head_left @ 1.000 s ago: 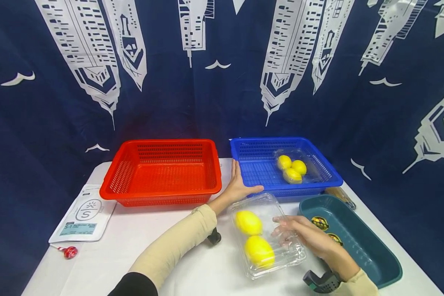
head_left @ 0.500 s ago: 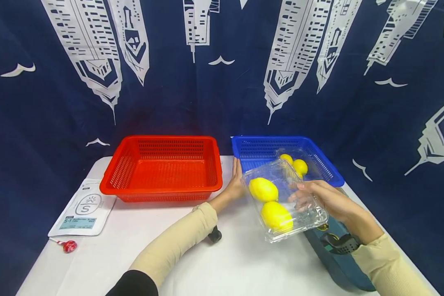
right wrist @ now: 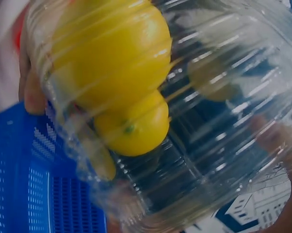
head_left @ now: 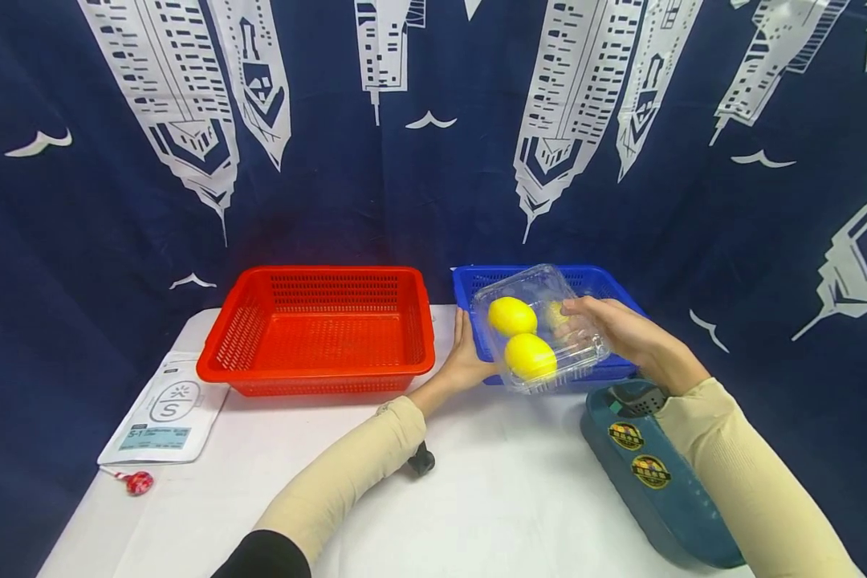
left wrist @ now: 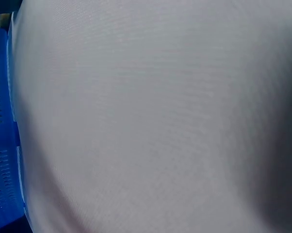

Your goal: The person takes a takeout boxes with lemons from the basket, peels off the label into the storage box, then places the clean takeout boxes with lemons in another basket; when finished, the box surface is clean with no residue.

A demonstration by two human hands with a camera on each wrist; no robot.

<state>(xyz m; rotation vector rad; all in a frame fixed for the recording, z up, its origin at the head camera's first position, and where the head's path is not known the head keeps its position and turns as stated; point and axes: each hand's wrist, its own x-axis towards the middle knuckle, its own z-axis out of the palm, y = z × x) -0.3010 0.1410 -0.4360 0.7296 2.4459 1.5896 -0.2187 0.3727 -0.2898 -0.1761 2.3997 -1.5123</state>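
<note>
A clear plastic box [head_left: 542,329] with two lemons [head_left: 520,335] inside is in the air over the front part of the blue basket [head_left: 486,282], tilted, gripped at its right side by the right hand [head_left: 614,329] with fingers curled round it. The left hand [head_left: 466,357] rests with straight fingers against the blue basket's near left corner, beside the red basket [head_left: 318,333]. A dark green tray [head_left: 650,474] lies on the white table [head_left: 491,490] under the right forearm.

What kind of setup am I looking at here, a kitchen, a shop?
Likely a staged sorting table, not a kitchen: a white table against a printed skyline backdrop, with a red basket and blue basket side by side.
</note>
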